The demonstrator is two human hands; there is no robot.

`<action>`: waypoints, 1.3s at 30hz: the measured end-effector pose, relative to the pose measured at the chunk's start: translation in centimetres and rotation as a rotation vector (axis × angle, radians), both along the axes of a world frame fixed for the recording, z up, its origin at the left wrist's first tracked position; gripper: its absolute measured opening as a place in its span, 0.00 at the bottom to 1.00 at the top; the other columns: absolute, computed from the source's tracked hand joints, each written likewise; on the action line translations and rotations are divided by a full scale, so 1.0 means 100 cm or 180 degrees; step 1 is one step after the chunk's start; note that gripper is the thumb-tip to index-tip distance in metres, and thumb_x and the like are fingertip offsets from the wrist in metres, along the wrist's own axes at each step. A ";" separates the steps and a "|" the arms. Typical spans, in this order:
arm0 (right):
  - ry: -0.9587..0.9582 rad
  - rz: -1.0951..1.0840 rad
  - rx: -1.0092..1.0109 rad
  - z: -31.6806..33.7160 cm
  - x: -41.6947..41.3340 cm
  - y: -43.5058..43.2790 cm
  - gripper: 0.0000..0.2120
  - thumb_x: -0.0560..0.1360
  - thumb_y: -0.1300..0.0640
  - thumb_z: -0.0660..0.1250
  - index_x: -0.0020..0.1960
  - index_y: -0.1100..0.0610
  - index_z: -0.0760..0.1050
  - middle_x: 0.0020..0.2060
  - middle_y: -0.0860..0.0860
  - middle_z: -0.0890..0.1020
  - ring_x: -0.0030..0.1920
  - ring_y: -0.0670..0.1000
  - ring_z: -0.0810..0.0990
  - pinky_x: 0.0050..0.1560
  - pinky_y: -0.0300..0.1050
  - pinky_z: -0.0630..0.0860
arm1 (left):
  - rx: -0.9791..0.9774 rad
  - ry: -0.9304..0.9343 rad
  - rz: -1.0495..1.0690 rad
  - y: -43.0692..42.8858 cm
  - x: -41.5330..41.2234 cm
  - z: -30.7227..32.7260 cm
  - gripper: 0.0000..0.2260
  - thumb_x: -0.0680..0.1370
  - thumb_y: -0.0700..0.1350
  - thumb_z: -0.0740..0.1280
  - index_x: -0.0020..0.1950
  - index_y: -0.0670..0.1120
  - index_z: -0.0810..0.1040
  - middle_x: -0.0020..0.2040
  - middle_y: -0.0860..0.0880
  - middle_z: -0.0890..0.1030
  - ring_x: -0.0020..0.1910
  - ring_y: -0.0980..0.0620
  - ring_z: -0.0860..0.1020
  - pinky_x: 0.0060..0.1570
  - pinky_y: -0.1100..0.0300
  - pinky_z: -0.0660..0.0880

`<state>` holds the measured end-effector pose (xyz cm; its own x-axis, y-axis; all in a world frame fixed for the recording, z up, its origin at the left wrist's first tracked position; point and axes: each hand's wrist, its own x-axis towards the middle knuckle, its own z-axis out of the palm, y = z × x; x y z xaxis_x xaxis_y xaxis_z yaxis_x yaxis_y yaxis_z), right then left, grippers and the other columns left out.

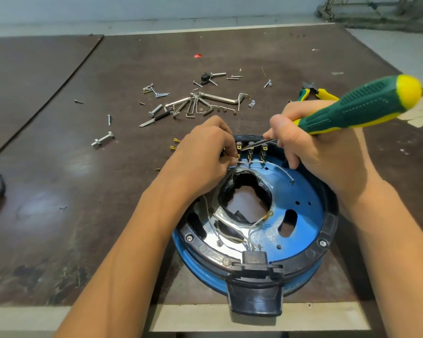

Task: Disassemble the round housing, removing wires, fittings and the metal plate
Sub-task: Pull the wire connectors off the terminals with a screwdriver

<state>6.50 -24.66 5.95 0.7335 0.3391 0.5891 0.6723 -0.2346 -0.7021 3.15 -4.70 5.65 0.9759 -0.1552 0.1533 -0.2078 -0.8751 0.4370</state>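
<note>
Where the blue round housing (303,191) sits at the near edge of the table (83,167), we see the left hand (205,152) pinching a white wire (254,161) by the far-rim terminals (250,153); the right hand (313,152) grips a green-and-yellow screwdriver (364,103), its tip among those terminals; hex keys (195,103) lie beyond

A dark brown table (59,167) carries the blue round housing (303,274). Beyond it lie hex keys (220,98), loose screws (160,94) and pliers (326,93). A bolt (103,139) lies to its far left.
</note>
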 end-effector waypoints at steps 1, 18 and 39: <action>-0.0001 -0.0021 0.0029 0.000 0.001 0.002 0.19 0.82 0.55 0.66 0.33 0.44 0.74 0.20 0.53 0.74 0.29 0.63 0.81 0.38 0.61 0.77 | 0.0001 0.0000 -0.0001 0.000 0.000 0.000 0.01 0.77 0.43 0.74 0.45 0.47 0.85 0.58 0.53 0.75 0.54 0.51 0.76 0.56 0.52 0.74; 0.1021 -0.0475 0.1233 -0.006 0.027 0.017 0.16 0.80 0.56 0.68 0.36 0.62 0.75 0.31 0.69 0.79 0.21 0.49 0.76 0.26 0.38 0.72 | 0.0161 0.0025 -0.0011 -0.001 -0.001 0.001 0.01 0.77 0.43 0.74 0.46 0.48 0.86 0.60 0.53 0.74 0.55 0.51 0.76 0.57 0.52 0.74; 0.0399 0.0075 0.0123 -0.002 0.002 0.016 0.18 0.83 0.57 0.67 0.38 0.67 0.78 0.19 0.57 0.73 0.22 0.60 0.74 0.32 0.62 0.75 | 0.0014 -0.0074 0.0044 0.001 0.000 -0.001 0.02 0.75 0.46 0.74 0.45 0.49 0.87 0.61 0.52 0.77 0.58 0.51 0.76 0.58 0.53 0.74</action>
<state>6.73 -23.03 5.78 0.7942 0.3361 0.5063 0.5838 -0.1909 -0.7891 3.18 -4.57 5.56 0.9742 -0.1424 0.1754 -0.2057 -0.8799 0.4283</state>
